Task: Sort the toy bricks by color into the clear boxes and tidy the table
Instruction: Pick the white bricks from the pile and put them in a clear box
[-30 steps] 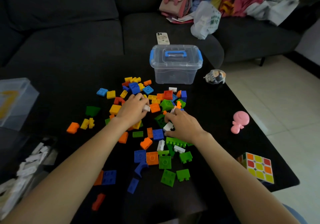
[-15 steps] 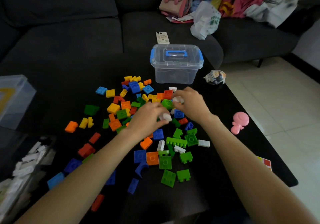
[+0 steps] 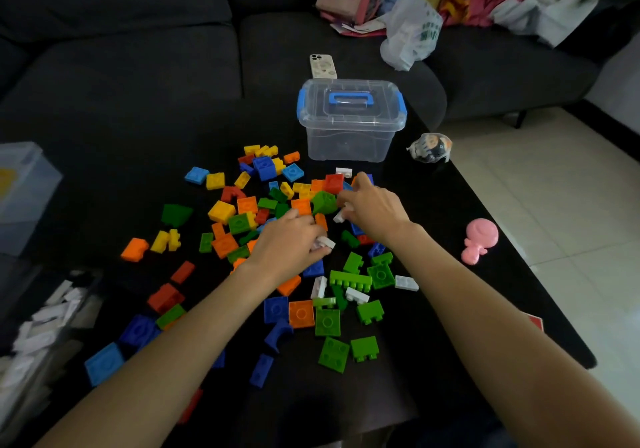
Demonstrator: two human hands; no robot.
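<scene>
Dozens of toy bricks (image 3: 301, 314) litter the table (image 3: 104, 156); left hand (image 3: 289, 243) curls round white bricks (image 3: 323, 242) mid-table, right hand (image 3: 372, 210) pinches another white brick (image 3: 340, 216). Lidded clear box (image 3: 351, 120) stands at the far edge, pink toy (image 3: 479, 239) near the right edge.

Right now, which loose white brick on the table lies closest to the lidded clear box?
The small white brick just in front of the lidded clear box, beyond the right hand. The other loose white bricks lie nearer the camera, among the green bricks.
</scene>
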